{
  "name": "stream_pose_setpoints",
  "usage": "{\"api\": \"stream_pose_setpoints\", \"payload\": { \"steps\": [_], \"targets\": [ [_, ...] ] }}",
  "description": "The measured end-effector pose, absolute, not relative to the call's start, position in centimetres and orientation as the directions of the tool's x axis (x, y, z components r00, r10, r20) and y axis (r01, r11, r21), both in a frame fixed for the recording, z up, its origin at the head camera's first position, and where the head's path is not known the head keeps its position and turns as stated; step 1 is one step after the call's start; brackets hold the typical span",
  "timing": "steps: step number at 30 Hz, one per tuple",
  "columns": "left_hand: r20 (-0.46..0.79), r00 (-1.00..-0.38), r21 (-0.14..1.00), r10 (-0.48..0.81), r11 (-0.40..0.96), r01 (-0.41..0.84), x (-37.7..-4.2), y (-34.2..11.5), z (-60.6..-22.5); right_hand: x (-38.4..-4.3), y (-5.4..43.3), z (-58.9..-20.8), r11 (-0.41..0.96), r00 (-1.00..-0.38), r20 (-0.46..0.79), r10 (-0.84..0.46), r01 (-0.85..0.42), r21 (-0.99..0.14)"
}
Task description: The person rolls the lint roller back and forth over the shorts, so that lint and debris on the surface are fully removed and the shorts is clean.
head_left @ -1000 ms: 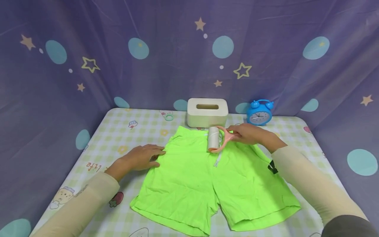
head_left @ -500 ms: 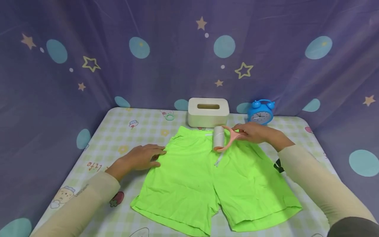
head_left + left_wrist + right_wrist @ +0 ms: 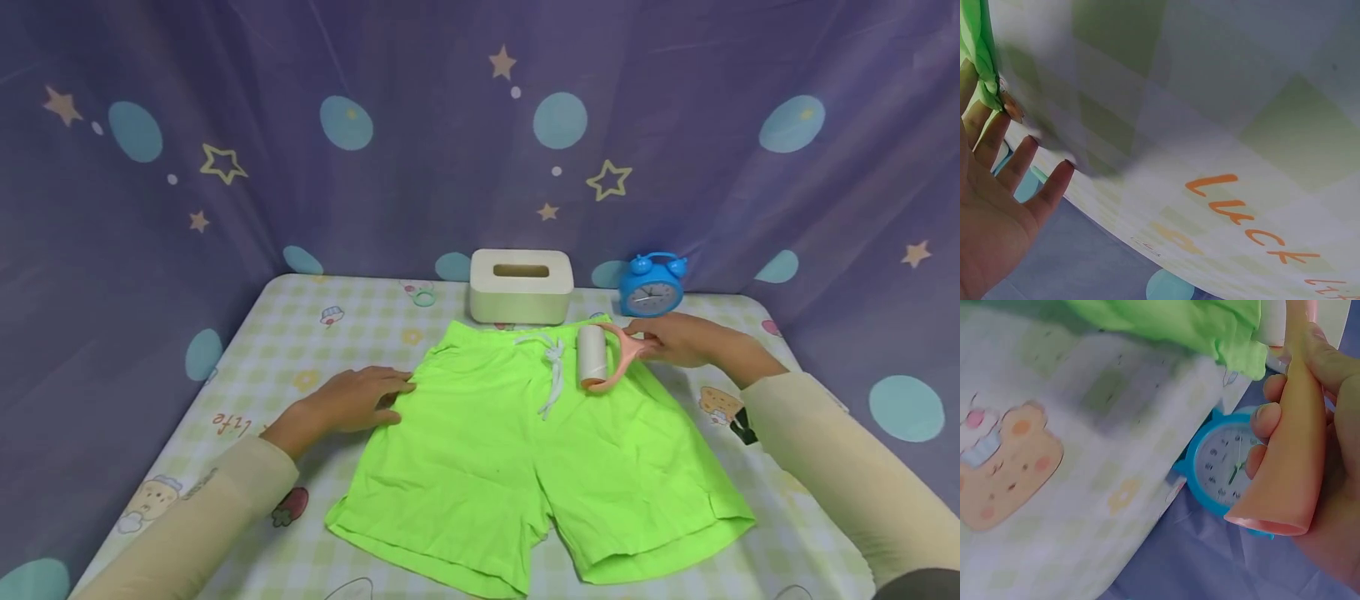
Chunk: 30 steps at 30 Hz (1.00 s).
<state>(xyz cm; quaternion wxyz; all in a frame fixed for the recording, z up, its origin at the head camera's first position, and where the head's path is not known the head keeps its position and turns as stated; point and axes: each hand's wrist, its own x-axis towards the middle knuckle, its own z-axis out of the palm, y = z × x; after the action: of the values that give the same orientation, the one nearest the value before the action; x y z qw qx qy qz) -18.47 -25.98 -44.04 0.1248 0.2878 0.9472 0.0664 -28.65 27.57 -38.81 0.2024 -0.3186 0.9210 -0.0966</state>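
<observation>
Bright green shorts [image 3: 480, 442] lie spread flat on the table, their white drawstring [image 3: 553, 367] tied at the waistband. My right hand [image 3: 675, 337] grips the pink handle of a lint roller [image 3: 592, 357]; its white roll lies over the right part of the waistband. In the right wrist view the fingers curl round the flared handle [image 3: 1291, 456]. My left hand [image 3: 356, 400] rests at the left edge of the shorts, fingers extended. The left wrist view shows those fingertips [image 3: 1007, 115] at the green cloth.
A cream tissue box [image 3: 521, 287] stands behind the waistband. To its right is a blue alarm clock [image 3: 652, 287], close behind my right hand. A checked, printed cloth [image 3: 300, 333] covers the table, and a purple patterned curtain [image 3: 420, 192] hangs behind and at the sides.
My right hand has moved the lint roller to the right along the waistband, uncovering the drawstring knot. The left hand stays at the left edge of the shorts.
</observation>
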Motion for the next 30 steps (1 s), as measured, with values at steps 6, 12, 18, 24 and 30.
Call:
{"api": "stream_pose_setpoints", "payload": {
  "steps": [6, 12, 18, 24, 30],
  "targets": [
    [-0.204, -0.803, 0.201, 0.560, 0.827, 0.526, -18.3, -26.0, -44.0, -28.4, 28.6, -38.7, 0.790, -0.728, -0.312, -0.611, -0.531, -0.307],
    [-0.204, -0.803, 0.194, 0.559, 0.827, 0.527, -18.3, -26.0, -44.1, -28.0, 29.2, -38.5, 0.803, -0.734, -0.331, -0.594, -0.516, -0.297],
    [-0.190, -0.804, 0.187, 0.564, 0.825, 0.534, -18.5, -26.1, -44.2, -27.5, 29.9, -38.1, 0.806, -0.739, -0.327, -0.589, -0.510, -0.300],
    [-0.182, -0.802, 0.197, 0.569, 0.820, 0.537, -18.4, -25.9, -44.1, -27.3, 30.6, -38.1, 0.804, -0.733, -0.335, -0.592, -0.510, -0.305],
    [-0.190, -0.805, 0.200, 0.563, 0.825, 0.529, -18.4, -26.0, -44.1, -27.2, 31.5, -37.9, 0.811, -0.741, -0.334, -0.583, -0.506, -0.293]
  ]
}}
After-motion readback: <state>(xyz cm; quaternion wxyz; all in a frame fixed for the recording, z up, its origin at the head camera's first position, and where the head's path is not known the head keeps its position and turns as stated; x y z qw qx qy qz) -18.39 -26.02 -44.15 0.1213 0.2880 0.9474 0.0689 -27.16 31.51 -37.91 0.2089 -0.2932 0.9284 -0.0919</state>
